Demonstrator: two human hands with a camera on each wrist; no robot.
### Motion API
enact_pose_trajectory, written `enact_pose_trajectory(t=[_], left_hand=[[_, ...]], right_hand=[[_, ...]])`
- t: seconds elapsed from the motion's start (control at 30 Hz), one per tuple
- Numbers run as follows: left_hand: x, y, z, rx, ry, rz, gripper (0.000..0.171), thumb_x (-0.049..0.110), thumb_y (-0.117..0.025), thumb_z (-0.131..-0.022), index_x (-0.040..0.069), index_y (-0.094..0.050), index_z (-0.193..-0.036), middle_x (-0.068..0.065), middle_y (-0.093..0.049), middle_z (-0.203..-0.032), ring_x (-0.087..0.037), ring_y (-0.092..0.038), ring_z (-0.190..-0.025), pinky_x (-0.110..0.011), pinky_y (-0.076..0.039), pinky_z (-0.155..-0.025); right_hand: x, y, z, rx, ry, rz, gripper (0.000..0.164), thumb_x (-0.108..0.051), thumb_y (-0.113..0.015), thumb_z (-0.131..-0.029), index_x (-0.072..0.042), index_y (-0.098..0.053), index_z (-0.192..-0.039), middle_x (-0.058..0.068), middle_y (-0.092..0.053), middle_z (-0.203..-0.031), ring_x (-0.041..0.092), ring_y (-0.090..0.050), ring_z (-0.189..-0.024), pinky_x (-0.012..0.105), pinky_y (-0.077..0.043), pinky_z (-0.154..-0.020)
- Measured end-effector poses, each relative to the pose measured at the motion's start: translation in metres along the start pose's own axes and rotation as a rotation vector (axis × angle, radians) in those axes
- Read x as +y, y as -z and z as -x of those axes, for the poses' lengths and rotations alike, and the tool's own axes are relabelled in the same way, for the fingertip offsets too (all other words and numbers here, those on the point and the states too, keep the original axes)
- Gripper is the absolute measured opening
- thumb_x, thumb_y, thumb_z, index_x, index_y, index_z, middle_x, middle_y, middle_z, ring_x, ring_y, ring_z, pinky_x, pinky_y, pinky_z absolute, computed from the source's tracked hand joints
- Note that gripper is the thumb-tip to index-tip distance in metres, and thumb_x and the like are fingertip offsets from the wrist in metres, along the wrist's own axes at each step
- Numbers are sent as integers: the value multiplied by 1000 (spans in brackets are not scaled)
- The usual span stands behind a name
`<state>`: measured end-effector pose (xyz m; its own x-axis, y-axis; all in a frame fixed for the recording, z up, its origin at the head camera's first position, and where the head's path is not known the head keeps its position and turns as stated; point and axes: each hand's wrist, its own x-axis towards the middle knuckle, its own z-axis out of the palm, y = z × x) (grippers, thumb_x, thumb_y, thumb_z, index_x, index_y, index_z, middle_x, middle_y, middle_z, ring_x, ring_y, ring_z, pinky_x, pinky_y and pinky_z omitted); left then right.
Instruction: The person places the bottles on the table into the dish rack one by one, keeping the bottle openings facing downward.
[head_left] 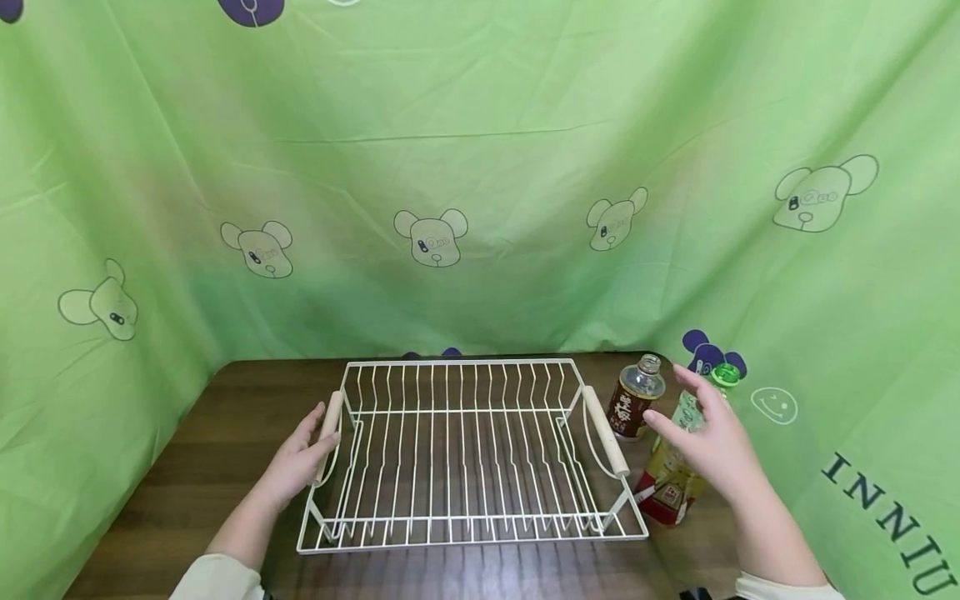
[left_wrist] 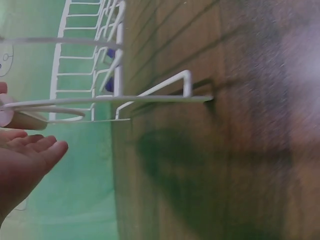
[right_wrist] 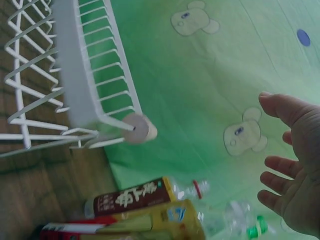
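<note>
- The curtain bears large dark letters at lower right, reading "INNIU", the last one close to the picture's edge; the tiny writing on its printed bear faces is too small to read surely.
- One bottle wears a brown label with big pale characters, which I can't make out with certainty.
- A second bottle, green at the top, has a yellow and red label; its print is too blurred to read.
- The white wire rack with two wooden handles stands on the brown table, in front of the curtain. Both bottles stand just beside its right end.
- The left hand is relaxed around the left handle, thumb on one side and fingers on the other, without a grip; whether skin touches wood is unclear.
- The right hand is empty, thumb and fingers spread, well apart from the right handle and near the bottles.
- From the head view, the right hand covers part of the green-topped bottle.
- The left wrist view cuts off most of the left hand and rack; the right wrist view cuts off the rack's far side.
</note>
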<state>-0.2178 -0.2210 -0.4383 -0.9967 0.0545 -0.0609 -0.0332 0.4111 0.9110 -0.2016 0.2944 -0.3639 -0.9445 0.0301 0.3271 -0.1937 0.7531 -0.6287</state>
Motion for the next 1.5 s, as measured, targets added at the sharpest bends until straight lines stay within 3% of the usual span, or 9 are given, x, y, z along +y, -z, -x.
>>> enact_pose_trajectory(t=[0.3,0.53,0.7,0.9,1.0,1.07,1.13,1.23,1.5], left_hand=[[-6,-3,2,-13,2,114,66,7,-39,-102,-5,-2,-155,-31,-5,-160,-42,-10,-148,-55,-12,-120],[-6,-4,0,-11,-19,120,64,3,-38,-101,-7,-4,-154,-32,-5,-160,-43,-7,-148,-55,-9,-120],[-6,-5,0,1,-13,107,64,2,-38,-101,-7,-5,-154,-32,-6,-160,-42,-8,-148,-55,-9,-120],[-7,-5,-2,5,-8,113,64,3,-39,-101,-7,-5,-154,-32,-7,-160,-42,-8,-148,-54,-9,-120],[-8,-5,-2,-2,-12,115,64,3,-39,-101,-7,-4,-154,-32,-4,-160,-42,-6,-148,-55,-8,-120],[-9,-5,-2,-3,-18,116,64,3,-39,-101,-7,-5,-154,-31,-3,-160,-42,-5,-148,-55,-8,-120],[-10,-5,-3,-1,-21,114,64,3,-39,-101,-7,-5,-154,-31,-4,-161,-42,-5,-149,-55,-8,-120],[-10,-5,-2,2,-24,113,63,3,-38,-101,-8,-6,-154,-31,-4,-160,-43,-5,-149,-56,-8,-120],[-11,-6,-4,-6,-18,124,63,3,-38,-101,-7,-4,-154,-31,-4,-160,-43,-4,-149,-55,-6,-121]], right_hand=[[21,-3,19,49,-74,-42,93,-28,-75,-85,-5,-19,-156,41,-27,-148,61,-32,-128,79,-27,-95],[39,-7,32,88,-141,-98,98,-25,-75,-85,-4,-11,-157,39,-15,-154,63,-26,-132,76,-22,-103],[53,-17,38,101,-155,-172,104,-17,-77,-82,1,-5,-155,40,-18,-153,60,-25,-135,66,-18,-113],[71,-33,47,113,-190,-193,106,-12,-79,-79,4,-5,-154,43,-23,-148,58,-28,-133,68,-22,-110],[79,-42,53,143,-198,-182,106,-9,-80,-77,2,-8,-154,41,-30,-145,49,-37,-127,33,-32,-116],[83,-48,56,168,-202,-180,105,-7,-81,-76,1,-11,-153,39,-35,-142,28,-46,-118,11,-34,-102],[85,-53,58,187,-217,-180,104,-7,-81,-76,-2,-12,-153,35,-39,-140,5,-44,-109,0,-29,-84],[88,-59,59,208,-243,-200,103,-8,-81,-77,-4,-11,-154,32,-40,-138,-14,-31,-98,1,-28,-81],[91,-66,61,233,-332,-225,103,-8,-80,-78,-6,-10,-154,30,-40,-139,-5,-36,-97,1,-31,-80]])
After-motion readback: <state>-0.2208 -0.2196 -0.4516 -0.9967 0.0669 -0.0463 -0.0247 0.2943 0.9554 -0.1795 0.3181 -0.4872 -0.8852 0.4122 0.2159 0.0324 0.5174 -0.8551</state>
